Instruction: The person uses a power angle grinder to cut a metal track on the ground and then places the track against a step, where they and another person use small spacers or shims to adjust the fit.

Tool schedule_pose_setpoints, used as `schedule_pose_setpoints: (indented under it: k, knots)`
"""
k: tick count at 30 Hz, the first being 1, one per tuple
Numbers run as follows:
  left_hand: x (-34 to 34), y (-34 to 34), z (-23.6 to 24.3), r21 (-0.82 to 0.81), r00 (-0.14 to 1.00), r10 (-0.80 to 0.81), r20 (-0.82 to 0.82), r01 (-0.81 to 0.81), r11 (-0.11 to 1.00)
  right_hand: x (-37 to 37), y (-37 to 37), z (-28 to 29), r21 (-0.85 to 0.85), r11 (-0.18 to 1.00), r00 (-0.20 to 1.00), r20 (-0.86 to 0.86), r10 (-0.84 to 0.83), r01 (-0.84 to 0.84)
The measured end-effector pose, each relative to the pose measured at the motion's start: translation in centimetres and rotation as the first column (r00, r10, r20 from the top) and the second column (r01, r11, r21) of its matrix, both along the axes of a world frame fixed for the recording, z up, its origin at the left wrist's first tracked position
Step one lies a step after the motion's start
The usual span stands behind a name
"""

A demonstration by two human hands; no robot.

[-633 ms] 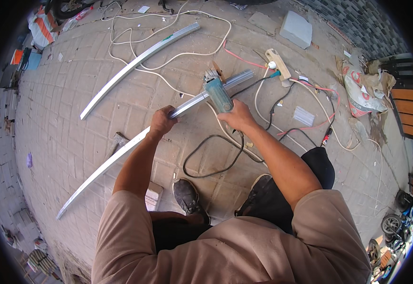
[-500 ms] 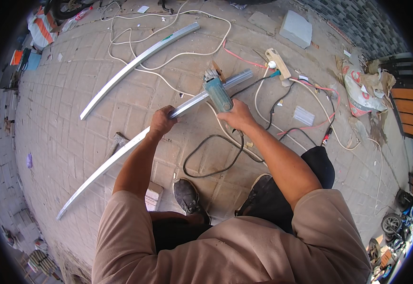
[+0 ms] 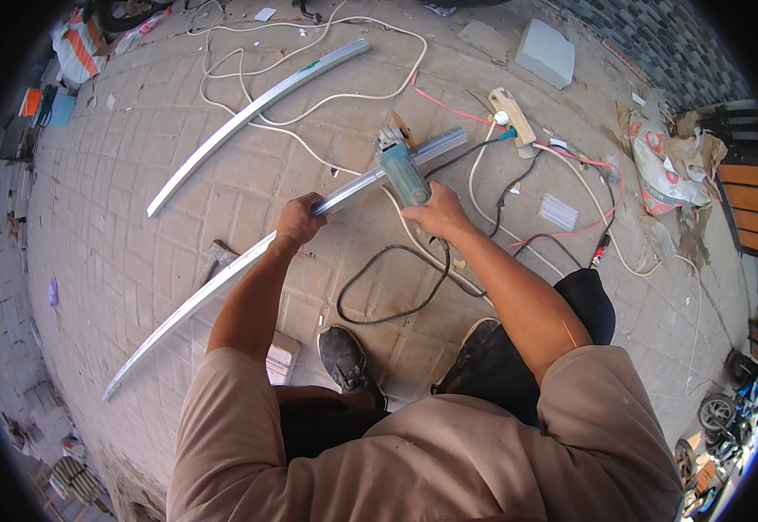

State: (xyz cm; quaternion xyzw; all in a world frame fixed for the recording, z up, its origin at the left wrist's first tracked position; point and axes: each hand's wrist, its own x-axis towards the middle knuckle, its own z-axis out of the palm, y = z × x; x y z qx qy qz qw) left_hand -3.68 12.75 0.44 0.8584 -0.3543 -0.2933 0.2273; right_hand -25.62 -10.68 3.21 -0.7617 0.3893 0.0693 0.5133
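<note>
A long silver metal channel (image 3: pixel 161 324) runs diagonally beneath my arms. My left hand (image 3: pixel 300 219) is closed around it. My right hand (image 3: pixel 434 212) grips the body of a green angle grinder (image 3: pixel 405 176), whose head and brown guard or disc sit over the channel near its far end; whether they touch is unclear. A dark cord (image 3: pixel 370 318) loops below the grinder. A second silver channel (image 3: pixel 205 152) lies on the pavers at upper left, apart from the held one.
Cream extension socket (image 3: pixel 522 126) with tangled white, black and red cables lies right of the grinder. Pale block (image 3: pixel 544 54), torn sack (image 3: pixel 657 174), small clear plastic piece (image 3: pixel 558 211), and pale piece (image 3: pixel 280 357) by my left foot. Wooden slats (image 3: pixel 748 204) and motorbikes (image 3: pixel 718 413) line the right side.
Both hands, the channel and the grinder hold nearly the same position. A thin orange streak now shows by my right elbow, absent earlier.
</note>
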Motion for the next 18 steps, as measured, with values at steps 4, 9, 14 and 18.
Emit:
schedule_pose_setpoints:
  k: [4, 9, 14, 18]
  knots:
    - [0.1, 0.0, -0.2, -0.005, 1.000, 0.003, 0.004, -0.003, 1.000, -0.1, 0.0, 0.2, 0.008, 1.000, 1.000, 0.006, 0.002, -0.002]
    - [0.2, 0.2, -0.6, -0.025, 1.000, -0.008, 0.011, 0.008, 1.000, -0.3, 0.0, 0.6, 0.001, 1.000, 1.000, 0.014, 0.011, -0.011]
    - [0.2, 0.2, -0.5, -0.037, 1.000, -0.007, 0.009, 0.007, 0.999, -0.6, 0.2, 0.9, 0.003, 1.000, 1.000, 0.011, 0.007, -0.007]
    - [0.2, 0.2, -0.1, 0.000, 1.000, -0.001, -0.029, 0.001, 1.000, -0.8, 0.5, 1.1, -0.007, 1.000, 1.000, 0.013, 0.003, -0.003]
